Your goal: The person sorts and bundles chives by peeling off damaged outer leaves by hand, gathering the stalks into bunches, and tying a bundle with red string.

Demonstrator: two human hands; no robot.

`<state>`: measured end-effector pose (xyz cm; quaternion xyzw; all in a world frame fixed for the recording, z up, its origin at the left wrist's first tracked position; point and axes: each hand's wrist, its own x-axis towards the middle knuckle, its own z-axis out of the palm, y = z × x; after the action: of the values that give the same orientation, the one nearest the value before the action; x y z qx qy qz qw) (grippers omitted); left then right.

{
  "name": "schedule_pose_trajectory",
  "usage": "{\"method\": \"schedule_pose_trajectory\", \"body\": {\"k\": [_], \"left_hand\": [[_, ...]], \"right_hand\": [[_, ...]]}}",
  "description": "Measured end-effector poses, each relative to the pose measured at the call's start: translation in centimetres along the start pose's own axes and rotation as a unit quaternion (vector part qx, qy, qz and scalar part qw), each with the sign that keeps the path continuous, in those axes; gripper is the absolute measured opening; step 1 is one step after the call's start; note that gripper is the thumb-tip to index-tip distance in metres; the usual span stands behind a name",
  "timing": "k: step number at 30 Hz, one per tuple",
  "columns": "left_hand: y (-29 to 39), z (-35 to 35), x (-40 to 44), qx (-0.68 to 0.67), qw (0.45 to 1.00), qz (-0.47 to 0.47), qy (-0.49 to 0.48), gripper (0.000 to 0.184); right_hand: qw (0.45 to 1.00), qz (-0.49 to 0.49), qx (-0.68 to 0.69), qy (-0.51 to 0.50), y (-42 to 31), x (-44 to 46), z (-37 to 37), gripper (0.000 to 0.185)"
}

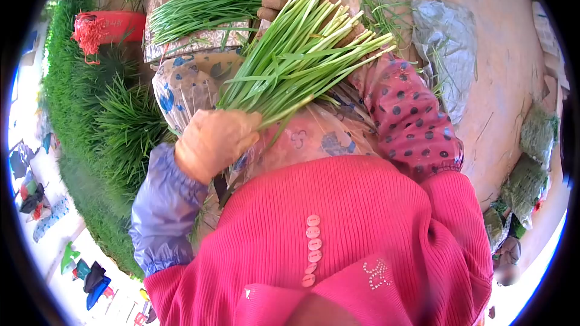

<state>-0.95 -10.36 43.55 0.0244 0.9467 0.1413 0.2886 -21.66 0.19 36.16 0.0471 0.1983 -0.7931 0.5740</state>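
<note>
A bundle of long green leaves with pale stems [284, 63] lies slantwise above my lap, stem ends to the upper right. My left hand [217, 142], in a tan glove and a purple sleeve [166, 205], is closed round the leafy lower end. Under the pale stems, my right hand [350, 35] wears a brown glove with a bare fingertip showing. Its fingers curl round the bundle from beneath, partly hidden by stems. A pink dotted sleeve [405, 99] covers that forearm. Blotched clear plastic [187, 81] covers my lap.
More cut leaves [211, 9] lie on a patterned box [157, 39] beyond my lap. Left of it is a red roll with frayed string [118, 26]. Dense green leaves [115, 115] fill the left side. A crumpled plastic sheet [447, 54] lies on the ground at right.
</note>
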Motion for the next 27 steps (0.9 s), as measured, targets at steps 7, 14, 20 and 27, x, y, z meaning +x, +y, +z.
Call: {"method": "schedule_pose_trajectory", "body": {"k": [7, 14, 20, 27], "left_hand": [[-2.5, -5.7, -2.5, -0.262, 0.945, 0.158, 0.113, 0.022], [-8.1, 3.5, 8.2, -0.65, 0.749, 0.08, 0.099, 0.065], [-3.8, 3.8, 9.6, -0.762, 0.64, 0.058, -0.079, 0.061], [-4.3, 5.5, 8.5, -0.808, 0.587, -0.017, -0.051, 0.046]], "right_hand": [[0.981, -0.007, -0.09, 0.169, 0.4, -0.1, 1.2, 0.049], [0.959, 0.015, -0.278, 0.052, 0.5, -0.4, -1.1, 0.045], [0.681, -0.136, -0.719, -0.009, -6.2, -1.3, -7.5, 0.045], [0.664, -0.102, -0.737, 0.071, -9.3, -12.0, -0.9, 0.058]]}}
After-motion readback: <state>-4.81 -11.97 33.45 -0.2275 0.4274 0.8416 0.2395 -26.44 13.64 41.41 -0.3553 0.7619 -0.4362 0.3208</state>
